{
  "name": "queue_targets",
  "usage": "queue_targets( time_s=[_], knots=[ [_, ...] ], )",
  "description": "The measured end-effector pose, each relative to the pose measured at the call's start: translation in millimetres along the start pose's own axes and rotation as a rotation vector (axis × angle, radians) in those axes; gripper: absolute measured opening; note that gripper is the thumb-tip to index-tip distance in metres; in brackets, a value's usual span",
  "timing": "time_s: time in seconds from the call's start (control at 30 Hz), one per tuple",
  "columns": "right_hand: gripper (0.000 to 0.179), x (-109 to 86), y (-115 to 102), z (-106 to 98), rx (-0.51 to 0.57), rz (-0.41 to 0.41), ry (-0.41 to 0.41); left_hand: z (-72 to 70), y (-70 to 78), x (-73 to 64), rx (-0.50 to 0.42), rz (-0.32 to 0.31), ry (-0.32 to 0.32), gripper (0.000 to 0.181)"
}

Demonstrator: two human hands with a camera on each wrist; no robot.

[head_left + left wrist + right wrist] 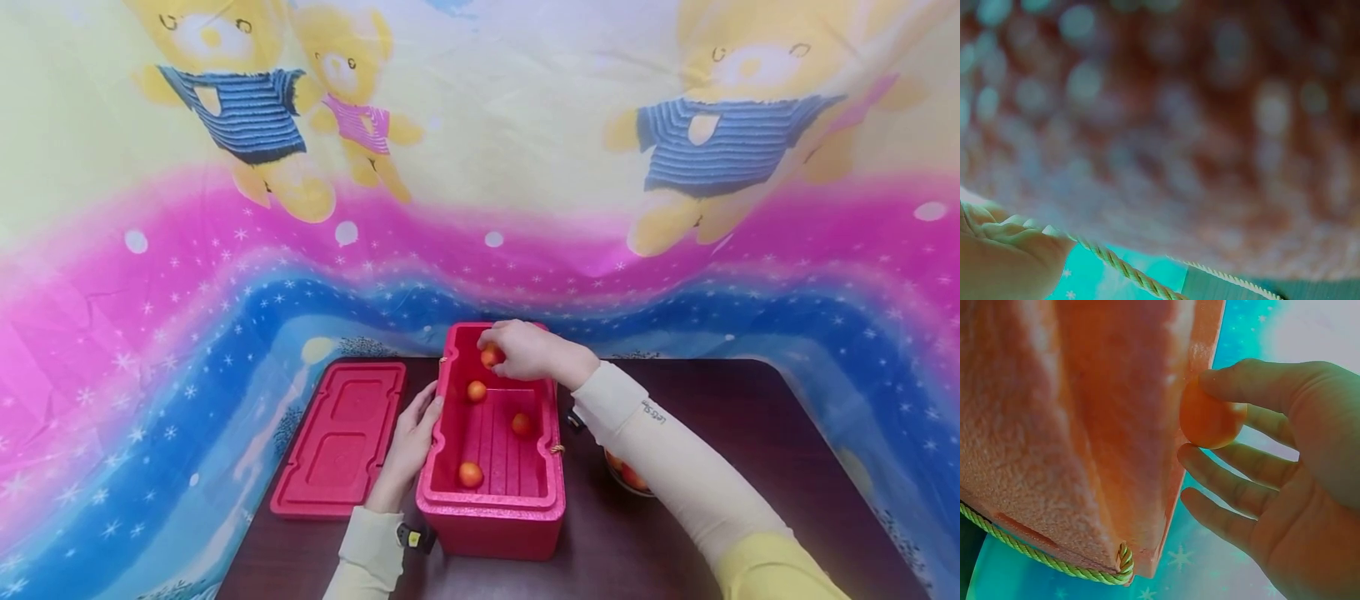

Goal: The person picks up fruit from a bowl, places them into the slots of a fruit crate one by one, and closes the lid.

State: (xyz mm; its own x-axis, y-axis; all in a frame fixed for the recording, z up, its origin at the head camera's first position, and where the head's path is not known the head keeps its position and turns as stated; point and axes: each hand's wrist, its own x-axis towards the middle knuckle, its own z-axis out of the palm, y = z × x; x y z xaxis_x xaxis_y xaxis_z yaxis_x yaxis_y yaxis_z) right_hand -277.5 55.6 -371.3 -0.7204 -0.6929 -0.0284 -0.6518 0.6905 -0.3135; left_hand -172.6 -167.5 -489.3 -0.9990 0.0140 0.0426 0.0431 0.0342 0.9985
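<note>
A red foam box (491, 533) stands uncovered on the table, with three small orange fruits on its floor, among them a near fruit (471, 475) and a right-hand one (522, 425). Over the far end of the box my right hand (525, 346) pinches another small orange fruit (1210, 415) between thumb and fingers; its lower fingers spread apart in the right wrist view. My left hand (408, 437) rests along the box's left outer wall with fingers extended. In the left wrist view the blurred box wall fills most of the picture, and part of the left hand (1010, 256) shows beside a rope.
The box's red lid (341, 437) lies flat on the dark table (750, 467) to the left. A bowl of orange fruit (633, 479) is partly hidden under my right forearm. A twisted rope handle (1054, 565) hangs on the box. A patterned cloth backdrop (487, 167) rises behind.
</note>
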Motion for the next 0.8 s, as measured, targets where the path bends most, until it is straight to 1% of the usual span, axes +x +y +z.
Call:
queue_targets(
  time_s=[0.13, 0.3, 0.57, 0.8],
  knots=[
    [0.055, 1.3, 0.5, 0.5, -0.021, -0.005, -0.01, 0.2, 0.0, 0.1, 0.002, 0.004, 0.0, 0.058],
    [0.053, 3.7, 0.3, 1.4, -0.078, 0.002, -0.038, 0.3, -0.1, 0.0, -0.002, 0.005, -0.003, 0.058],
    [0.046, 6.9, -1.0, 3.1, -0.1, 0.05, -0.143, -0.7, -1.3, -0.3, -0.008, 0.002, -0.011, 0.058],
    [0.046, 9.4, -0.1, 4.5, -0.115, 0.088, -0.194, -1.2, -0.6, -0.2, -0.003, 0.003, -0.011, 0.058]
  ],
)
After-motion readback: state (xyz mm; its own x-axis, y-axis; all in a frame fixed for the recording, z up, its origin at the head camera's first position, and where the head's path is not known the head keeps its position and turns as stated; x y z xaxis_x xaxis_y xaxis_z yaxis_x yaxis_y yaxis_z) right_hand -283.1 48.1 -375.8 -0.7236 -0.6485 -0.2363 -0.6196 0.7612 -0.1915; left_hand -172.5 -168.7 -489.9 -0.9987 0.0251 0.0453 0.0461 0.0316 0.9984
